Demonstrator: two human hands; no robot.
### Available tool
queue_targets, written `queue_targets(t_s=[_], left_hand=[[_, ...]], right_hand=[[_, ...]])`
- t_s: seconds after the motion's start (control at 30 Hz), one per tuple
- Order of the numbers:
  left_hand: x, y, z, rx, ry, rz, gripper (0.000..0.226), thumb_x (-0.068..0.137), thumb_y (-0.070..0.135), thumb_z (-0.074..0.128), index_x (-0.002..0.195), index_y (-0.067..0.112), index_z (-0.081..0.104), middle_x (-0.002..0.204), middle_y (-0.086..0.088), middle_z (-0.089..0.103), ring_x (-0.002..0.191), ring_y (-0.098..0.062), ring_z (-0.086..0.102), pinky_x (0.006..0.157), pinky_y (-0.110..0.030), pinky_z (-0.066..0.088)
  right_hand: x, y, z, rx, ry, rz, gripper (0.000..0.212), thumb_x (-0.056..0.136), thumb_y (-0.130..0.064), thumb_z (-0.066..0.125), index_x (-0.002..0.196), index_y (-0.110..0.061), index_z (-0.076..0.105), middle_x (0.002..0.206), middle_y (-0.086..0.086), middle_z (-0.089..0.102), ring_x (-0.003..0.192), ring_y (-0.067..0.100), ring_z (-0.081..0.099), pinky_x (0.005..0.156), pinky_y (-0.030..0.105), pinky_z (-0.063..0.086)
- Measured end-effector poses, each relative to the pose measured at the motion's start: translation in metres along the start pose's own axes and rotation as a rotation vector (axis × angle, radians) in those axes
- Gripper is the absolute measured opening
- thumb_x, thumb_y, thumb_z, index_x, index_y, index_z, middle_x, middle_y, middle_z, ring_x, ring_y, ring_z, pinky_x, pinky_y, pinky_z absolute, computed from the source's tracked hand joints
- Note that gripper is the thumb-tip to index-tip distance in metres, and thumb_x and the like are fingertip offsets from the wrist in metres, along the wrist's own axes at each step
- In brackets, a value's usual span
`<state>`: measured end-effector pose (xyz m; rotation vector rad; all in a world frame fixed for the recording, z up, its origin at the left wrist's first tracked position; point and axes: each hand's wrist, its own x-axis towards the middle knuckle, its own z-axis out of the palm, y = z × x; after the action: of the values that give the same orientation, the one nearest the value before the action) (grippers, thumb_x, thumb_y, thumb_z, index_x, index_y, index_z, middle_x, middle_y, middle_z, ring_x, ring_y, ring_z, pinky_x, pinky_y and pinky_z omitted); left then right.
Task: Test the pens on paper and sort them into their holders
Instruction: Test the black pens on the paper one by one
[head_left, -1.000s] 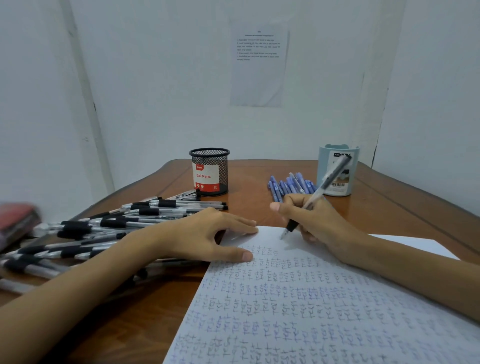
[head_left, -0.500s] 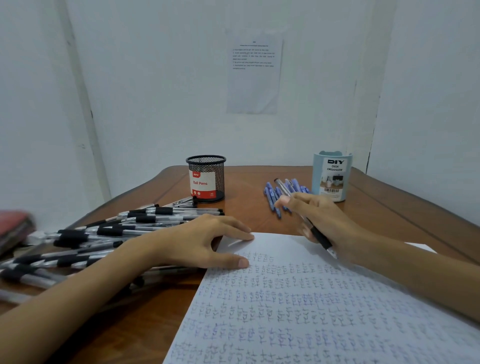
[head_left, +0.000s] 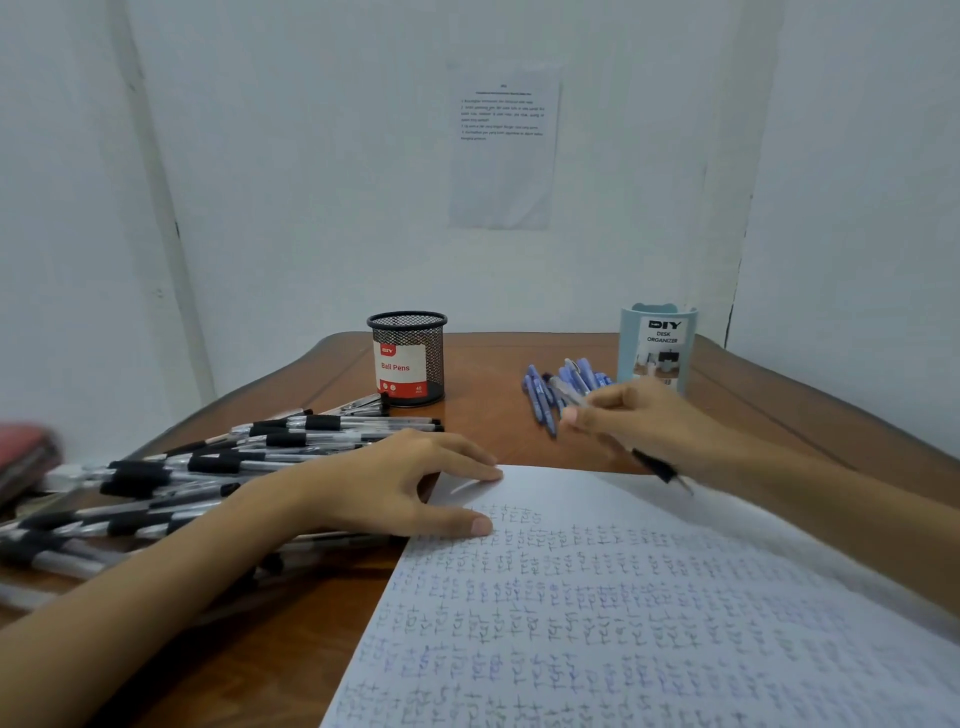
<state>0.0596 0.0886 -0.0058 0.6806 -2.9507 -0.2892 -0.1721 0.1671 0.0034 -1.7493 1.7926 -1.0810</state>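
While lying across the top-left corner of the paper (head_left: 623, 597), spreads wide at the left hand (head_left: 387, 483): fingers straight and relaxed, fingertips and thumb tip pressing the sheet, gripping nothing. Wrist and forearm over the pile of black pens (head_left: 208, 467) on the left side of the table (head_left: 493, 374).

At the right hand (head_left: 639, 421), curled and pinching one black-gripped pen (head_left: 660, 470), tip slanting down over the paper's far edge. Blurred, so exact lay of each finger not clear. Fingertips right at the blue pens (head_left: 537, 397); touching or just clear, cannot tell.

Behind those, pale blue desk organizer (head_left: 657, 343) at far right; black mesh holder (head_left: 410, 358) at far middle, well apart. Bare wood between the two holders, and between mesh holder and paper. Wall close behind the table's far edge.
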Motion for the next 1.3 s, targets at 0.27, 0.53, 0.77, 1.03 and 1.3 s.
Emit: queue_targets(t_s=[0.27, 0.53, 0.77, 1.03, 1.3], left_hand=[[0.001, 0.0, 0.001, 0.022, 0.006, 0.027, 0.059, 0.081, 0.06, 0.047, 0.135, 0.037, 0.043, 0.136, 0.03, 0.036, 0.122, 0.016, 0.031, 0.094, -0.001, 0.023], [0.003, -0.005, 0.003, 0.018, 0.026, 0.064, 0.057, 0.079, 0.062, 0.046, 0.133, 0.043, 0.041, 0.126, 0.042, 0.03, 0.12, 0.023, 0.024, 0.088, 0.008, 0.019], [-0.003, -0.011, -0.01, 0.039, 0.085, 0.028, 0.067, 0.074, 0.075, 0.041, 0.13, 0.04, 0.048, 0.132, 0.028, 0.04, 0.121, 0.013, 0.034, 0.091, -0.001, 0.025], [-0.021, -0.051, -0.036, 0.171, 0.317, -0.184, 0.037, 0.094, 0.033, 0.052, 0.126, 0.017, 0.058, 0.129, 0.001, 0.054, 0.118, -0.01, 0.048, 0.1, -0.023, 0.035], [-0.028, -0.076, -0.034, 0.216, 0.272, -0.294, 0.035, 0.094, 0.026, 0.051, 0.126, 0.015, 0.056, 0.117, -0.004, 0.058, 0.095, -0.006, 0.045, 0.081, -0.018, 0.033]], right_hand=[[0.021, 0.063, -0.092, -0.626, 0.344, 0.292, 0.041, 0.084, -0.024, 0.068, 0.12, -0.007, 0.061, 0.114, 0.018, 0.062, 0.094, 0.026, 0.055, 0.072, 0.027, 0.037], [0.019, 0.098, -0.107, -0.776, 0.273, 0.44, 0.027, 0.093, -0.035, 0.053, 0.108, -0.015, 0.063, 0.081, 0.002, 0.061, 0.074, 0.014, 0.057, 0.049, 0.02, 0.035], [0.015, 0.067, -0.096, -0.93, 0.426, 0.221, 0.029, 0.09, -0.04, 0.056, 0.113, -0.024, 0.061, 0.101, 0.003, 0.065, 0.09, 0.02, 0.056, 0.068, 0.024, 0.037], [0.039, -0.012, 0.022, -0.55, 0.049, -0.318, 0.013, 0.088, -0.033, 0.059, 0.1, -0.032, 0.065, 0.082, -0.013, 0.059, 0.073, 0.001, 0.049, 0.072, 0.026, 0.045], [0.075, -0.036, 0.104, -0.649, -0.088, -0.431, 0.036, 0.1, -0.03, 0.034, 0.134, -0.025, 0.046, 0.116, 0.002, 0.048, 0.106, 0.012, 0.04, 0.08, 0.026, 0.032]])
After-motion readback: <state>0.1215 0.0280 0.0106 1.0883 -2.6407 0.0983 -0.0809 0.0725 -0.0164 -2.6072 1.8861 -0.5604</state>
